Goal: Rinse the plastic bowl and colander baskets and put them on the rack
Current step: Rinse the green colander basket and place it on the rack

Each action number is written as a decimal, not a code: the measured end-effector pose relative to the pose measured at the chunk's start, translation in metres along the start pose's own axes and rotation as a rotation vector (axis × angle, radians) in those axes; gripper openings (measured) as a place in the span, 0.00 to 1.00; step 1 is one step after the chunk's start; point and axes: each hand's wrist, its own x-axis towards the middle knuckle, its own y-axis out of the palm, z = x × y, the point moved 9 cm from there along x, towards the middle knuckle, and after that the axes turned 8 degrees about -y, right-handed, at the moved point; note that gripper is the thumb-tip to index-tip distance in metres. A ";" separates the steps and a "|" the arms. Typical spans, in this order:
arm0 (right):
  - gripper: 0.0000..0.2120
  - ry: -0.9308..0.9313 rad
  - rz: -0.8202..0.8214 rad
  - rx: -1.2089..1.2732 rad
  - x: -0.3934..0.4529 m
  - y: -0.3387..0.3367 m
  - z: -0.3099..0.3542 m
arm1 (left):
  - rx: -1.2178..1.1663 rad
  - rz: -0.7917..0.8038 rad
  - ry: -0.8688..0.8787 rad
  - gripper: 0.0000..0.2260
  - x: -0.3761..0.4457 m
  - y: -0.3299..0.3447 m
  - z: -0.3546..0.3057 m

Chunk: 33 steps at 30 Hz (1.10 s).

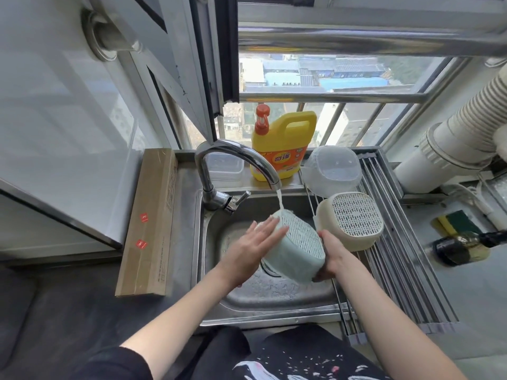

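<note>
green colander basket (295,249) tilted over sink (274,294) under running faucet (236,165), right hand (330,256) gripping its 3 o'clock rim, left hand (253,244) open flat against its 9 o'clock side; cream colander basket (351,219) and clear plastic bowl (332,170) inverted on rack (397,256).

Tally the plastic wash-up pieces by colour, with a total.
Green basket: 1, under the tap, held by the left hand and right hand
Cream basket: 1, on the rack
Clear bowl: 1, on the rack
Total: 3
</note>
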 end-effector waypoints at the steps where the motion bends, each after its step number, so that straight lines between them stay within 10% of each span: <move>1: 0.18 -0.001 0.024 -0.003 0.000 0.004 -0.001 | 0.041 0.005 0.078 0.39 -0.003 0.001 -0.003; 5: 0.17 -0.194 0.014 0.049 0.001 0.013 0.019 | 0.015 0.019 0.025 0.42 -0.002 -0.012 0.019; 8: 0.13 -0.305 -0.068 0.035 0.003 0.010 0.037 | -0.328 -0.082 -0.511 0.30 0.003 -0.028 0.070; 12: 0.13 -0.336 -0.249 -0.202 -0.001 -0.008 0.039 | -1.304 -0.080 -1.346 0.14 0.007 0.003 0.105; 17: 0.11 -0.355 -0.311 -0.324 0.003 -0.016 0.030 | -2.255 -0.240 -1.389 0.22 0.058 0.002 0.085; 33: 0.15 -0.449 -0.277 -0.467 0.015 0.008 0.046 | -2.260 -0.361 -1.798 0.17 0.055 -0.020 0.104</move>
